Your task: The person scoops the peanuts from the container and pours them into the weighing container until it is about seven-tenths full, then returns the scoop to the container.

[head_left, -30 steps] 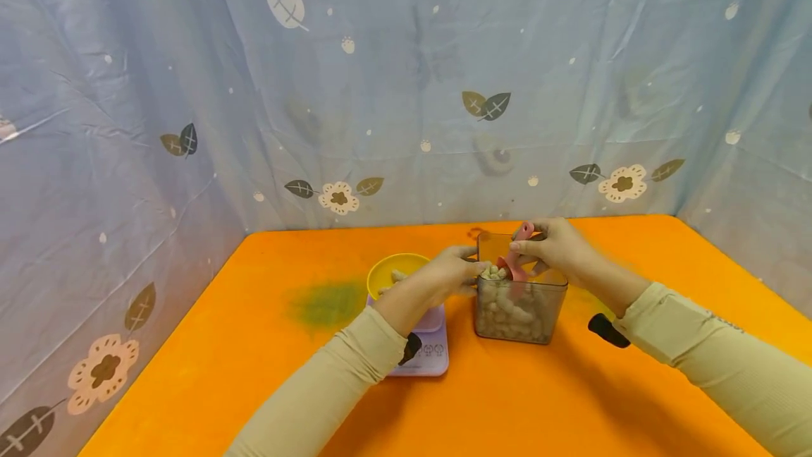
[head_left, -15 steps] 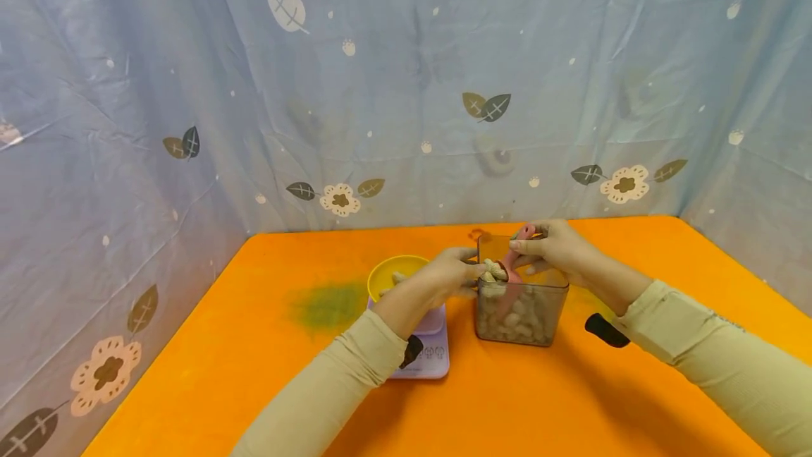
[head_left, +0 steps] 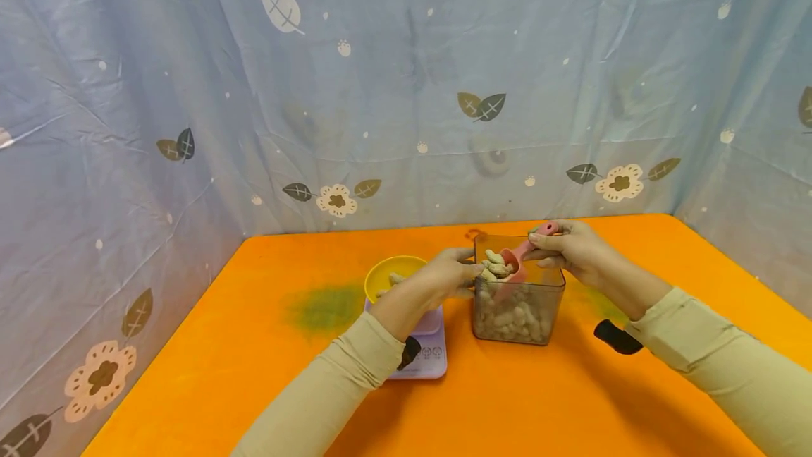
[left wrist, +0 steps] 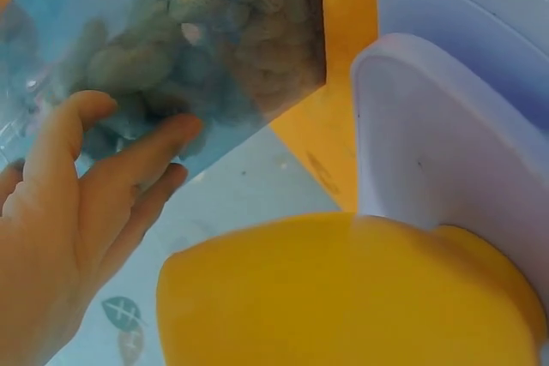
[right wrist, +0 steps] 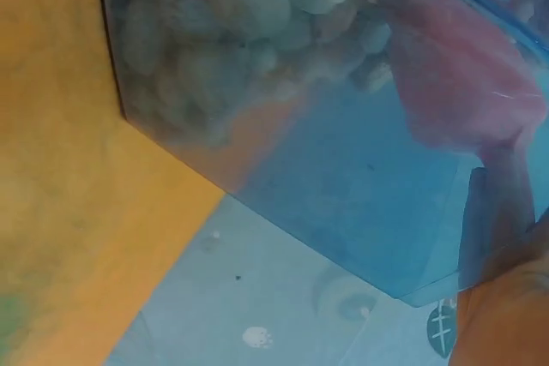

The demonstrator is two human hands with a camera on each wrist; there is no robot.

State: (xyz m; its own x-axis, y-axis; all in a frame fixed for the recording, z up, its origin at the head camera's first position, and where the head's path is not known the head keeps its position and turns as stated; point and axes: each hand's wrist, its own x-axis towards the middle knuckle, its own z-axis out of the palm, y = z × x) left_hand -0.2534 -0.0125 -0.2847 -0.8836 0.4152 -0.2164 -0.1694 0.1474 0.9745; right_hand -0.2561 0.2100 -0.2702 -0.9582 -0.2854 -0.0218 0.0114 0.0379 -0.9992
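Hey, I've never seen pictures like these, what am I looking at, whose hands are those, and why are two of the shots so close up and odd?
There is no machine here: a person in beige sleeves works with bare hands and wears three cameras. The wide picture comes from the head camera, looking down at an orange table with leaf-printed cloth hung round it. The two close-ups come from cameras on the wrists, so they look tilted and blurry.

On the table stands a clear box of peanuts in the shell. The left hand rests straight fingers against its side; the left wrist view shows this. The right hand pinches the handle of a pink scoop loaded with peanuts over the box. Left of the box, a yellow bowl sits on a lilac kitchen scale.
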